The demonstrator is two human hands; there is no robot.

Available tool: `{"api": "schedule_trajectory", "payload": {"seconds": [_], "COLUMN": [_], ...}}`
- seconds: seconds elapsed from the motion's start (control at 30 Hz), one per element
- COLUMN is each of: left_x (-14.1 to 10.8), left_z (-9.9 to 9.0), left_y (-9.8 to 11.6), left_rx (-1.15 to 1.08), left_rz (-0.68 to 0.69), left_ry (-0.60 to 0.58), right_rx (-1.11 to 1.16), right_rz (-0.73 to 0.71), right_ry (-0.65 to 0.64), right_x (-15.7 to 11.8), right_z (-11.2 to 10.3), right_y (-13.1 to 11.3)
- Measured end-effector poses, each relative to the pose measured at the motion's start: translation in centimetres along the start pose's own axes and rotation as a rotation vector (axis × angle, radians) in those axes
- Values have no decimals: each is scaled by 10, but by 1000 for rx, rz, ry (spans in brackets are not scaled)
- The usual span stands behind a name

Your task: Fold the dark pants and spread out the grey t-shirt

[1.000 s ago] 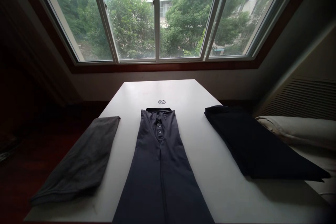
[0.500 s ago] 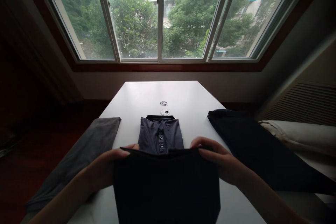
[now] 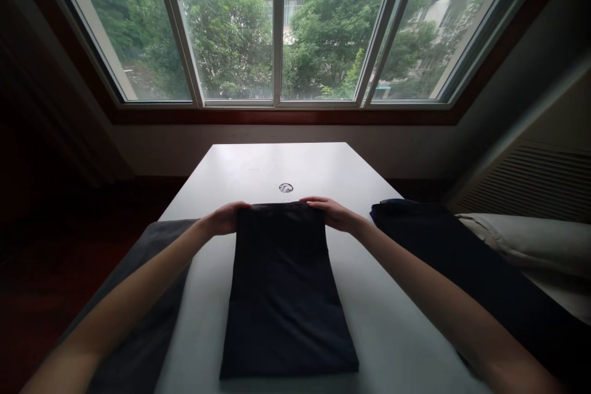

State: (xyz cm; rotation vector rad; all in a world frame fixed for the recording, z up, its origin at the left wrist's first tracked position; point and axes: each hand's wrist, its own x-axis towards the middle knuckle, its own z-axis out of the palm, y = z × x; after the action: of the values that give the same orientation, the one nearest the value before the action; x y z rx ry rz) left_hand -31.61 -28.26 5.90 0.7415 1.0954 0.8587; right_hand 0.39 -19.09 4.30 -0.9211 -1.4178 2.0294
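Note:
A dark polo shirt (image 3: pixel 284 295), folded into a tall narrow rectangle, lies on the white table (image 3: pixel 249 172). Its collar and buttons are out of sight beneath the upper layer. My left hand (image 3: pixel 229 217) closes on the far left corner of the shirt, thumb and fingers at the edge. At the far right corner, my right hand (image 3: pixel 329 210) grips the same edge, its fingers stretched along the top. A few creases run across the cloth's lower half.
Grey folded cloth (image 3: pixel 152 295) lies along the table's left side, partly behind my left forearm. Dark navy folded cloth (image 3: pixel 443 258) rests on the right. Beyond it is a pale cushion-like bundle (image 3: pixel 535 240). A window (image 3: pixel 277 31) stands behind the table.
Both hands have moved forward with the shirt's edge and lowered it to the table. The shirt's buttoned front, visible before, is now covered.

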Motion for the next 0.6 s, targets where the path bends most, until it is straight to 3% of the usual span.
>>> {"api": "schedule_trajectory", "payload": {"seconds": [0.1, 0.2, 0.37, 0.5, 0.6], "left_x": [33, 52, 59, 61, 63], "left_z": [-13, -23, -33, -40, -44], "left_y": [-14, -25, -25, -28, -31], "left_rx": [135, 324, 895, 1093, 1100], "left_rz": [10, 118, 424, 447, 443], "left_ry": [83, 162, 278, 301, 321], "right_rx": [-179, -408, -600, -709, -749], "right_rz": [-24, -141, -270, -264, -226], "right_ry": [158, 233, 214, 200, 194], "right_x": [27, 43, 54, 55, 51], "right_z": [-10, -16, -21, -24, -27], "right_y": [20, 37, 46, 45, 43]}}
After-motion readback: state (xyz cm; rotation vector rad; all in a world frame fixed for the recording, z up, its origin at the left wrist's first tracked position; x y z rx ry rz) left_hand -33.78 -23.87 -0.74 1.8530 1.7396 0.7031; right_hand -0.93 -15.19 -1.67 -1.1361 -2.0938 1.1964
